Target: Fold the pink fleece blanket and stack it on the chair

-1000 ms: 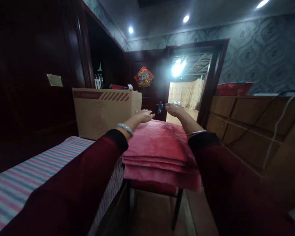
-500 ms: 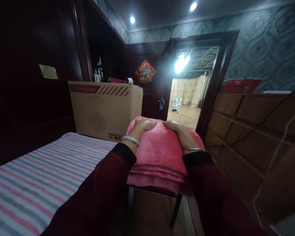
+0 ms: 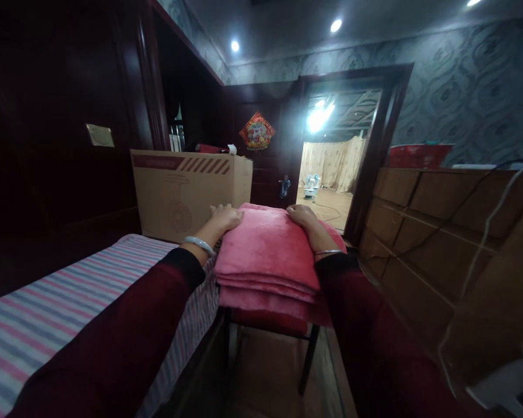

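A thick pink plush blanket (image 3: 265,249), folded into several layers, lies on a chair with a red seat (image 3: 270,322) and dark legs. At the blanket's far left corner is my left hand (image 3: 226,218), fingers apart and reaching just past its edge; a pale bangle circles that wrist. My right hand (image 3: 304,216) rests on the far right part of the top layer, its fingers bent around the edge fold. A thin bracelet shows on the right wrist. The fingertips of both hands are partly hidden.
To the left is a bed with a striped sheet (image 3: 70,307). A large cardboard box (image 3: 183,191) stands behind it. Stacked brown boxes (image 3: 422,232) line the right side, with a white cable (image 3: 475,261) hanging down. Beyond the open doorway stands a fan (image 3: 312,184).
My left hand has moved left, from the blanket's top to its far left corner. My right hand stays near the far edge, fingers now more bent. The view has shifted slightly.
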`<state>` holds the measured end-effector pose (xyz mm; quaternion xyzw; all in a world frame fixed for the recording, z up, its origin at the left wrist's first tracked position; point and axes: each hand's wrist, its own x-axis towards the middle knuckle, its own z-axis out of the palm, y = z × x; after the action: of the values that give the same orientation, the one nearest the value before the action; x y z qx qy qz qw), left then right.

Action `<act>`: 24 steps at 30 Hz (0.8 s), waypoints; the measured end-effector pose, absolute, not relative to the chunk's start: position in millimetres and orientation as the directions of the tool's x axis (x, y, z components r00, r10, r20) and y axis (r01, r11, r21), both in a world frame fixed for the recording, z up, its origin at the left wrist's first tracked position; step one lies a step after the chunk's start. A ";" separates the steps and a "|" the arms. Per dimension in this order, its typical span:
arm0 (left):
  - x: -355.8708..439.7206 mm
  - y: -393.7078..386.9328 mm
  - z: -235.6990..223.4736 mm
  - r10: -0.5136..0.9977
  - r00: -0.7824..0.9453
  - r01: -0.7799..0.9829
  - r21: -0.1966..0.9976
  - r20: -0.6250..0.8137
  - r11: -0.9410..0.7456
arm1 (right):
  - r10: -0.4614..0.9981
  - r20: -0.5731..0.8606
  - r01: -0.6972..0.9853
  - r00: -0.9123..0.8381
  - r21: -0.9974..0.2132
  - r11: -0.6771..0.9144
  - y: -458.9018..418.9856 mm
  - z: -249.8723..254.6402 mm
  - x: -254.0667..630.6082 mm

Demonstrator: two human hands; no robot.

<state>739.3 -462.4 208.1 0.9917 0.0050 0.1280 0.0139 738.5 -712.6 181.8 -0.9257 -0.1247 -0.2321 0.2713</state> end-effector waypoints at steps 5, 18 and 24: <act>705.5 -492.5 213.5 -0.205 0.884 -0.219 -0.015 0.420 -0.976 | 0.042 0.423 0.205 0.905 -0.348 -0.915 -715.8 207.7 738.5; 687.3 -486.6 155.3 -0.300 0.861 -0.330 0.003 0.412 -0.944 | 0.152 0.508 0.256 0.848 -0.140 -0.957 -730.2 147.5 710.4; 677.4 -419.2 139.6 -0.224 0.908 -0.272 0.092 0.354 -0.958 | 0.164 0.516 0.278 0.841 -0.153 -0.948 -731.7 147.1 713.2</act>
<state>677.4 -419.2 139.6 0.9743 -0.1272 0.1725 0.0699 713.2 -731.7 147.1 -0.9529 -0.1160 -0.2571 0.1115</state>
